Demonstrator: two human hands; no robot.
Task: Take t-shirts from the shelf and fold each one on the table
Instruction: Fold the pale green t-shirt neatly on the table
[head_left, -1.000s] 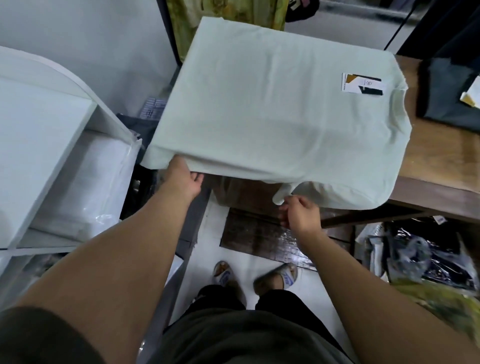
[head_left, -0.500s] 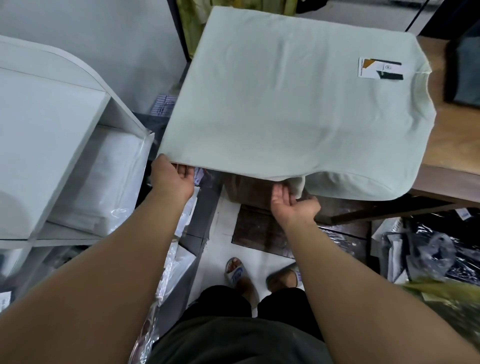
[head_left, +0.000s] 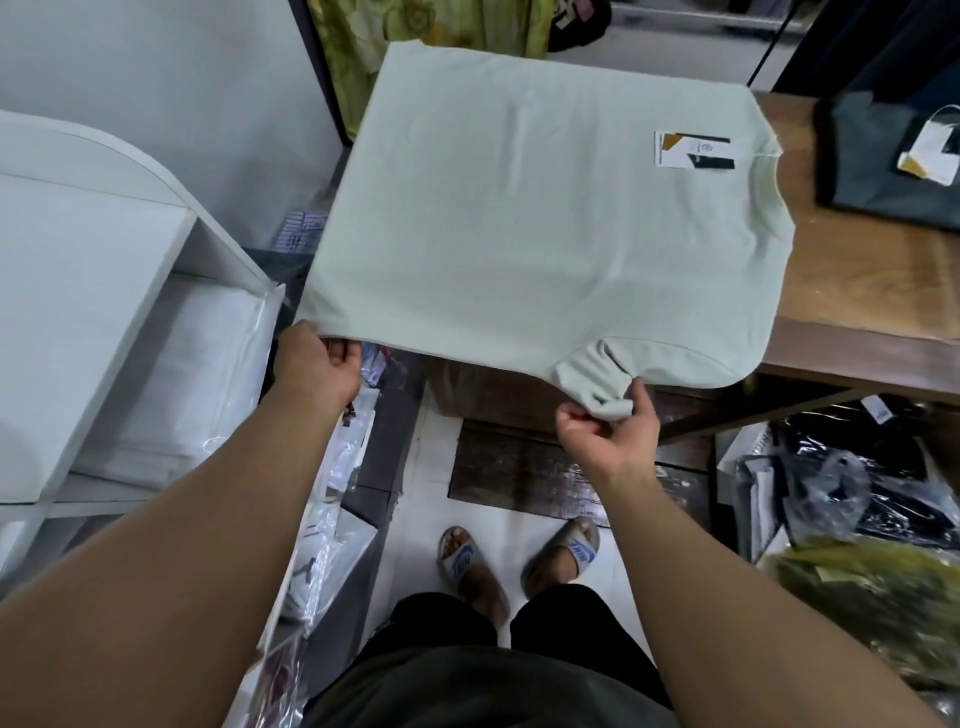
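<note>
We are in the cramped back room of a clothing shop: a pale green t-shirt (head_left: 530, 218) with its retail tag (head_left: 693, 150) on the wooden worktop (head_left: 857, 291), white shelving (head_left: 104, 270) of bagged stock (head_left: 182, 374), and plastic-wrapped garments (head_left: 852, 478) heaped on the floor.

Dim even light, wide-angle edge bending, corners blurred

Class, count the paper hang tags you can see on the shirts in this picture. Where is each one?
2. One tag lies near the collar of the pale green shirt; the other tag lies on the dark shirt at the table's far right. Others may be hidden.
</note>
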